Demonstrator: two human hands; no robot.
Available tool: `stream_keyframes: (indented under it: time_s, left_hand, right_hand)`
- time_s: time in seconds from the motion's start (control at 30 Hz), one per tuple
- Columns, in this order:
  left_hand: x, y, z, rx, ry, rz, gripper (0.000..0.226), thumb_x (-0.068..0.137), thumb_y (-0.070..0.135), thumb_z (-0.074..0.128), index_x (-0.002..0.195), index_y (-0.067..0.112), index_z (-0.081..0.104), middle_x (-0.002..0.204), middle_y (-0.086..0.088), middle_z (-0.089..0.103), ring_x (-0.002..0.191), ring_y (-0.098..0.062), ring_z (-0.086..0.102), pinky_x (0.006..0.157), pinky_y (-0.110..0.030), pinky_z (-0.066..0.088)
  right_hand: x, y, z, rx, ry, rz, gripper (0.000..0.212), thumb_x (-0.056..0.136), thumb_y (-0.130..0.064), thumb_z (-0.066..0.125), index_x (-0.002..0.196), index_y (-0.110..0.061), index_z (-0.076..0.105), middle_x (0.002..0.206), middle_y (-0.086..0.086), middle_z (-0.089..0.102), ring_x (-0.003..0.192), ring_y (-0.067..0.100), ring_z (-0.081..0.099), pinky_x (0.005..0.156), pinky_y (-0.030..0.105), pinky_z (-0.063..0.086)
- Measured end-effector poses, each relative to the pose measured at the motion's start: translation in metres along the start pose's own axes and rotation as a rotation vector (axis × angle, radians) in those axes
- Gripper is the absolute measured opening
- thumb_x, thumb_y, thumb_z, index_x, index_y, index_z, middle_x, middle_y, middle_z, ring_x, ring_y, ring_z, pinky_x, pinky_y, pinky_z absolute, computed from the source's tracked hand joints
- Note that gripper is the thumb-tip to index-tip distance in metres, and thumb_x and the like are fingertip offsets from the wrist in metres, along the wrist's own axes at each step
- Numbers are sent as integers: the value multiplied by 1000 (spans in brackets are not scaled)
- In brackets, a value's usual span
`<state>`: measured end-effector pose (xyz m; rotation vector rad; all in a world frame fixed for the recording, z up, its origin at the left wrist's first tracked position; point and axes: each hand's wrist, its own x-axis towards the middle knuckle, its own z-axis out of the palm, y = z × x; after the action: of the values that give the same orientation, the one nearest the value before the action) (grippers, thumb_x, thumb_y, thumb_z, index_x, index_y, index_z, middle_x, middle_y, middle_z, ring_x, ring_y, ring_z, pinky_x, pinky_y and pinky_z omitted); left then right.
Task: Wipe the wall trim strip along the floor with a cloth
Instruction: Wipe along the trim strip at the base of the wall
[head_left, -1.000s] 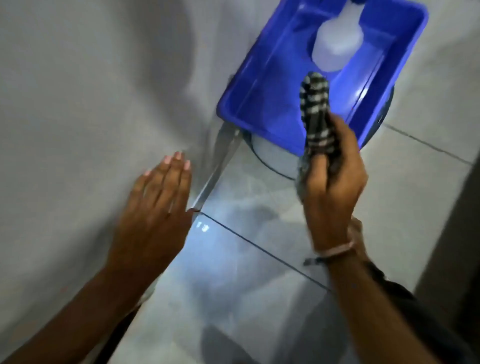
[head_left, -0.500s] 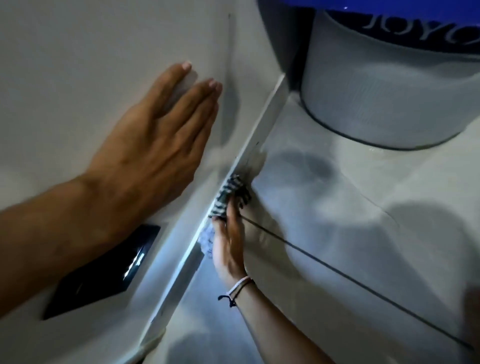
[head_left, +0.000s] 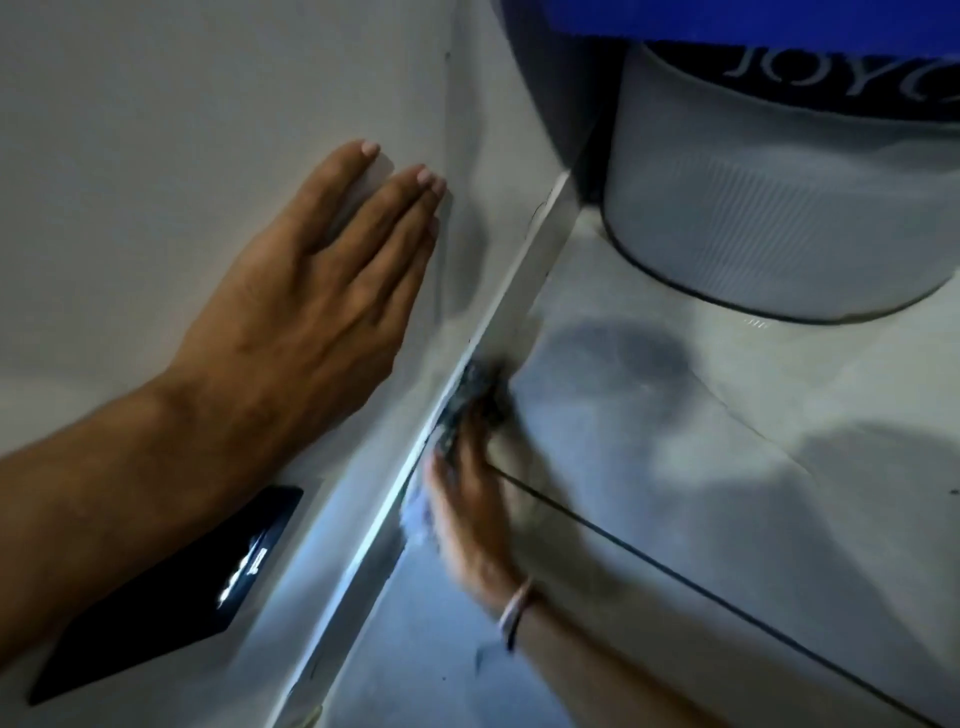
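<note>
The pale trim strip (head_left: 524, 275) runs diagonally along the foot of the grey wall, from lower left to upper right. My right hand (head_left: 470, 512), blurred by motion, presses a dark checked cloth (head_left: 470, 397) flat against the trim, low at the floor. A bracelet sits on that wrist. My left hand (head_left: 311, 306) lies flat on the wall above the trim, fingers together and extended, holding nothing.
A pale round bucket (head_left: 769, 218) with a dark lettered band stands on the tiled floor by the trim's far end, with a blue tub (head_left: 727, 21) on top. A black plate (head_left: 171, 592) is set in the wall under my left forearm. A dark grout line (head_left: 675, 571) crosses the floor.
A second ago my right hand held the cloth up over the blue tub; it came down to the trim. Since half a second ago it is sliding the cloth along the strip, blurred.
</note>
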<state>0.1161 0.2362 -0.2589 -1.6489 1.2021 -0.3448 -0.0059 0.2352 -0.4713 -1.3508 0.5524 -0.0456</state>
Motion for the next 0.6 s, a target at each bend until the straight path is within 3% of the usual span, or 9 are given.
stream_keyframes:
  time_s: [0.1,0.17,0.23,0.3,0.37,0.43,0.47,0.5,0.6]
  left_hand:
    - [2,2,0,-11,47,-11,76,105,30,23,165,-14,9,173,-35,6,161,-45,11,131,-62,0]
    - [3,2,-5,-13,44,-6,72,107,27,22,165,-13,11,173,-33,9,161,-45,12,131,-62,3]
    - [1,0,-7,-12,62,-3,68,107,23,21,165,-13,16,172,-33,14,160,-44,18,131,-61,8]
    - [0,-1,-7,-7,73,13,68,108,25,23,164,-13,17,172,-33,16,160,-45,19,131,-61,9]
    - [0,-3,-6,10,72,21,74,107,32,21,165,-13,12,173,-34,12,160,-45,15,131,-61,7]
    - [0,-2,-5,4,68,14,74,107,32,20,165,-14,10,173,-34,11,161,-46,14,130,-62,5]
    - [0,-1,-4,-14,59,8,74,107,30,19,165,-14,9,172,-35,9,160,-46,13,130,-62,3]
    - [-1,1,-3,-38,46,4,73,107,28,18,165,-15,7,172,-36,7,160,-47,11,130,-62,2]
    - [-2,4,2,-87,43,-7,73,109,28,18,163,-17,1,171,-38,1,160,-50,6,129,-63,-2]
  right_hand:
    - [7,5,-4,-69,-56,1,90,90,-69,38,165,-27,13,171,4,31,153,13,38,126,36,34]
    - [73,-14,-32,-38,43,22,86,96,-67,42,164,-21,20,142,19,60,115,7,64,99,25,49]
    - [138,-53,-68,-71,165,27,80,99,-67,38,158,-14,33,119,9,66,82,-8,66,74,9,46]
    - [186,-79,-95,-97,234,-17,71,105,-57,35,160,-12,32,151,17,55,105,0,71,92,13,49]
    - [198,-91,-104,-43,223,-34,72,107,-53,33,166,-14,15,170,10,30,152,18,41,124,28,27]
    - [171,-81,-85,18,198,-84,74,107,-50,37,166,-14,11,165,12,37,138,21,42,120,34,33]
    - [148,-65,-67,36,156,-96,72,106,-48,40,164,-14,14,162,17,40,153,24,34,118,37,39]
    - [113,-45,-45,102,95,-35,70,103,-52,45,160,-18,20,157,23,43,149,40,23,106,44,47]
    - [0,-2,6,61,-30,103,88,83,-81,49,149,-24,37,155,7,51,141,23,54,114,38,45]
